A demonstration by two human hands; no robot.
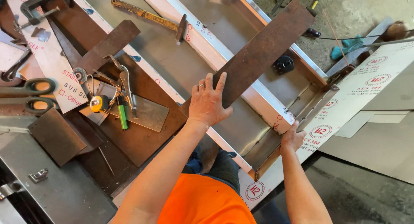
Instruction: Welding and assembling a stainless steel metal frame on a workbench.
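A long, flat, rusty brown bar (263, 51) lies slanted across a shiny steel tray (172, 56) that has white film with red print along its folded edges, and the bar's far end sticks out past the tray's far rim. The left hand (208, 102) lies flat on the near end of the bar with its fingers spread wide, pressing down and not gripping. The right hand (293, 137) is curled on the near corner edge of the tray, beside a white printed sheet (366, 90), while a hammer (151, 17) lies in the tray well away from both hands.
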